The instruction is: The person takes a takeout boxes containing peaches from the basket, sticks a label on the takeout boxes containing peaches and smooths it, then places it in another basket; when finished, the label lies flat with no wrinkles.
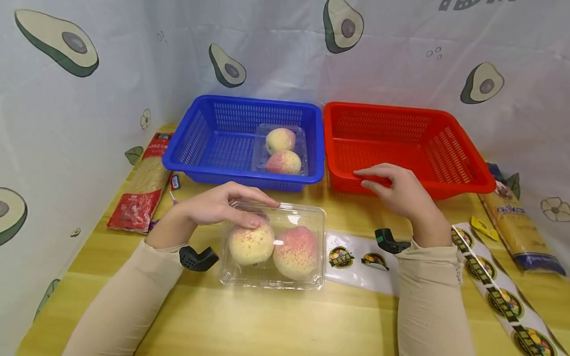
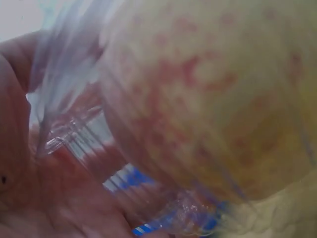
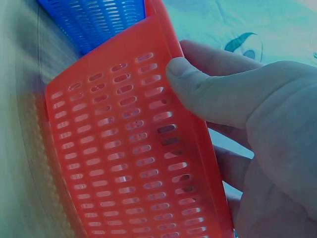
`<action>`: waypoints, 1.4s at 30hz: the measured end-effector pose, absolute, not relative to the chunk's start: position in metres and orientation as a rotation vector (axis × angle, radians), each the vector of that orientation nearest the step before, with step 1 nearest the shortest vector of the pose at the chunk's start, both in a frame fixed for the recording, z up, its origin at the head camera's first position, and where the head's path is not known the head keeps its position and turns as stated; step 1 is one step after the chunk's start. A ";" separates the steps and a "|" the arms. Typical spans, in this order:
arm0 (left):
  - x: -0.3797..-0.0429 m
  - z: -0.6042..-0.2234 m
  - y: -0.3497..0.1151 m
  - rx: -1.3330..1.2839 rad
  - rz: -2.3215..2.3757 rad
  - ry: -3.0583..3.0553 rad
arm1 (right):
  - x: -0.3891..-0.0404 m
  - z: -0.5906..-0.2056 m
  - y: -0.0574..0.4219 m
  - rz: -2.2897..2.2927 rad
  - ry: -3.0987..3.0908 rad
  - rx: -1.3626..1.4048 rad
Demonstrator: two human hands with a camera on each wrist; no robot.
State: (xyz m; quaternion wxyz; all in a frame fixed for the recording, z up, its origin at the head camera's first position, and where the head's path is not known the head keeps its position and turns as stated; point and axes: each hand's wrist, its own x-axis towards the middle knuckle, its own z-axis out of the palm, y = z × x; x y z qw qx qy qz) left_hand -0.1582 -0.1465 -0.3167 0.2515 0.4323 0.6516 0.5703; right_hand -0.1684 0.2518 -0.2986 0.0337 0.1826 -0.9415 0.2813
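My left hand grips the far left side of a clear plastic fruit box, its thumb lying over the lid. Inside the box sit two peaches, a yellowish peach on the left and a pinker peach on the right. In the left wrist view the yellowish peach fills most of the picture behind clear plastic. My right hand holds the near rim of a red basket. The right wrist view has the thumb outside that rim, with the fingers behind it.
A blue basket beside the red one contains another clear box with two peaches. A sticker sheet and a sticker strip lie at the right. Noodle packs and pasta flank the baskets.
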 end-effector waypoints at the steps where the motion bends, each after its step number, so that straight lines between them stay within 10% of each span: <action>1: -0.161 -0.321 -0.146 1.152 1.552 1.763 | -0.169 -0.299 0.251 0.862 -2.898 0.553; 42: -0.177 -0.373 -0.130 0.723 1.688 1.935 | -0.169 -0.300 0.249 0.833 -2.958 0.501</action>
